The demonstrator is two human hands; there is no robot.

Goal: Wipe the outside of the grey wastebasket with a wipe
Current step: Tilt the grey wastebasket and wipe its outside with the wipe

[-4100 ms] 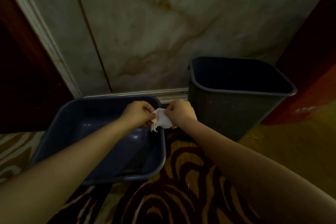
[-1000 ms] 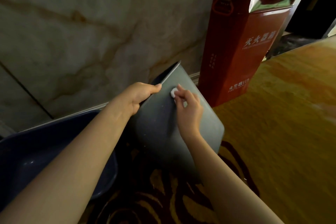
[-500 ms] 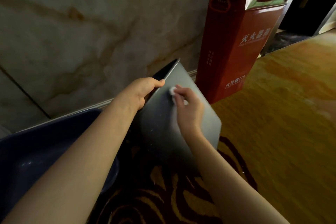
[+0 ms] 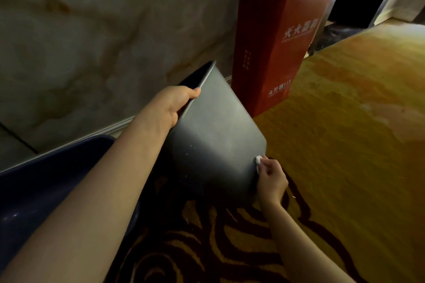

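The grey wastebasket [image 4: 216,140] is tipped back toward the wall, its flat outer side facing me. My left hand [image 4: 171,104] grips its rim at the upper left, thumb over the edge. My right hand [image 4: 272,180] holds a small crumpled white wipe [image 4: 258,161] pressed against the basket's lower right corner, near the base. Small pale specks show on the basket's side.
A dark blue plastic basin [image 4: 46,190] lies at the left, under my left forearm. A tall red fire-extinguisher box [image 4: 280,37] stands against the marble wall, just right of the basket. Patterned carpet lies below, plain orange carpet to the right.
My right hand has slid the wipe from near the basket's rim down its side to the lower right corner. My left hand keeps its hold on the rim.
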